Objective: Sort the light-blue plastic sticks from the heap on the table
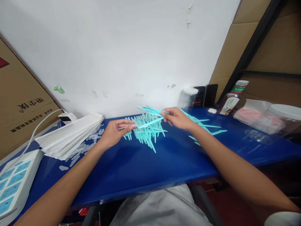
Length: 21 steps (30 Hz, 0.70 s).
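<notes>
I wear the camera on my head: it looks forward and down across the blue table (145, 171), near enough that my left hand (117, 131) and right hand (176, 118) fall mid-view, my lap (160, 207) at the lower edge and the white wall (131, 47) across the upper part.

The left hand (119, 130) and right hand (173, 117) are bare, with slender fingers and narrow wrists. Behind the fingers of each, a slim, smooth forearm is uncovered as far back as the view shows, the left forearm (78, 175) and right forearm (225, 163) alike. Nearer the body than the fingers, pale grey cloth (160, 207) covers the lap, loose and softly creased, its garment type unclear
</notes>
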Each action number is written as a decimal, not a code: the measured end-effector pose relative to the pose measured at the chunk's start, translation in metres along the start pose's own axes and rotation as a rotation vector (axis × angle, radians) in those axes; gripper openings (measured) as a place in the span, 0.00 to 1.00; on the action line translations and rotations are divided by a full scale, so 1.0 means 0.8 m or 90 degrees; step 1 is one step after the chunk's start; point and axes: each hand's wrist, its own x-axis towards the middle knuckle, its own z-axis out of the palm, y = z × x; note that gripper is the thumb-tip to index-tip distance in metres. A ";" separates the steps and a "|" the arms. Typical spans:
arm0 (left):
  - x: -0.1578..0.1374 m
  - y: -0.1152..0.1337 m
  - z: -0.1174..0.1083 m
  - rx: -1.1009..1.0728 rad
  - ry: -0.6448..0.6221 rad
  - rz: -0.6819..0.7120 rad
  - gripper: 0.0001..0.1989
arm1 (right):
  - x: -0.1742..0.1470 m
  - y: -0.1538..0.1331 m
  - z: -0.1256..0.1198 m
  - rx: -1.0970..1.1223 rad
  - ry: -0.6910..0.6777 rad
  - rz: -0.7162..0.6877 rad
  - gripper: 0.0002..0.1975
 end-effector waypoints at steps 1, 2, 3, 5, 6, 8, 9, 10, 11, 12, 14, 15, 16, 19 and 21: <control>-0.001 0.001 0.001 0.001 0.006 -0.007 0.21 | 0.000 -0.001 0.000 0.003 0.007 -0.002 0.23; -0.002 0.003 0.003 0.003 0.012 -0.014 0.21 | -0.001 -0.002 0.000 0.004 0.013 -0.003 0.23; -0.003 0.004 0.004 0.007 0.016 -0.022 0.21 | -0.001 -0.002 0.000 0.005 0.019 -0.005 0.24; -0.004 0.007 0.007 0.016 0.021 -0.037 0.22 | 0.000 -0.002 0.000 0.007 0.032 -0.010 0.23; -0.005 0.008 0.007 0.017 0.024 -0.041 0.22 | 0.001 -0.001 0.000 0.008 0.038 -0.012 0.23; -0.005 0.010 0.009 0.014 0.029 -0.046 0.22 | 0.002 0.002 0.000 0.009 0.047 -0.018 0.22; -0.006 0.010 0.009 0.012 0.031 -0.048 0.22 | 0.003 0.003 -0.001 0.006 0.050 -0.021 0.22; -0.006 0.010 0.009 0.010 0.033 -0.051 0.22 | 0.003 0.003 -0.001 0.001 0.051 -0.024 0.23; -0.006 0.009 0.009 0.009 0.033 -0.055 0.23 | 0.003 0.003 -0.001 -0.005 0.051 -0.026 0.23; -0.006 0.009 0.009 0.010 0.031 -0.059 0.23 | 0.002 0.002 -0.001 -0.010 0.051 -0.027 0.24; -0.006 0.010 0.009 0.010 0.024 -0.064 0.23 | 0.001 0.000 -0.001 -0.012 0.051 -0.028 0.25; -0.007 0.010 0.010 0.010 0.019 -0.065 0.23 | 0.001 0.000 0.000 -0.010 0.051 -0.029 0.25; -0.007 0.011 0.010 0.008 0.017 -0.065 0.23 | 0.000 -0.001 0.001 -0.008 0.052 -0.032 0.25; -0.008 0.015 0.015 0.005 0.021 -0.062 0.23 | 0.000 0.000 0.009 -0.021 0.059 -0.056 0.26; -0.009 0.017 0.020 0.005 0.028 -0.064 0.23 | -0.001 0.001 0.018 -0.032 0.068 -0.079 0.25</control>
